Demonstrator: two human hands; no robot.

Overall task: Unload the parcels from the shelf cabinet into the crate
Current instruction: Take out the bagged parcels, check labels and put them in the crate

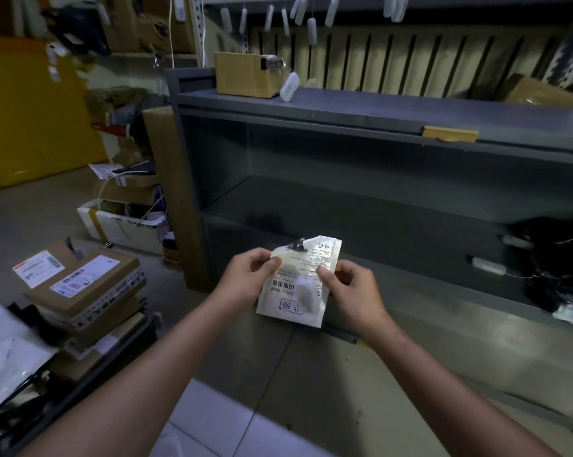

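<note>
Both hands hold a small white plastic mailer parcel (295,301) with printed black characters, in front of the grey shelf cabinet (344,103). My left hand (249,275) pinches its upper left edge, and my right hand (351,288) pinches its right edge. A small white tag hangs against the parcel's front. The cabinet's inner shelf is bare in the middle; black bagged parcels (555,258) with white tags lie at its right end. At lower left a dark crate (90,367) holds stacked cardboard parcels (80,285) and plastic mailers.
On top of the cabinet stand a cardboard box (245,74) and another box (539,92) at far right. White tags hang from cords above. A tall cardboard box (169,192) leans beside the cabinet. Cluttered boxes and a yellow cabinet (24,110) lie to the left.
</note>
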